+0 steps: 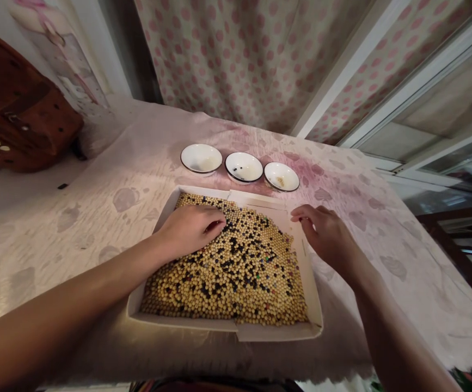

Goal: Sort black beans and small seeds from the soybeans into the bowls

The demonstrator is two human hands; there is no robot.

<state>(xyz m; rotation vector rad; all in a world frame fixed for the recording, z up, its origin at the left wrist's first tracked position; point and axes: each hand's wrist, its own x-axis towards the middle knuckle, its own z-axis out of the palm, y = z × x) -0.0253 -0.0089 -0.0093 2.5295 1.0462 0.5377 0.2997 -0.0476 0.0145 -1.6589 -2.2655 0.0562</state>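
Three white bowls [244, 167] beyond the tray [219, 321]

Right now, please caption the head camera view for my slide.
Head view: left hand on mixed beans in a white cardboard tray, right hand above its rim, three white bowls beyond.

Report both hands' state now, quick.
Left hand: fingers curled on the soybeans; cannot tell if it holds any.
Right hand: open, holding nothing visible, over the cardboard tray.
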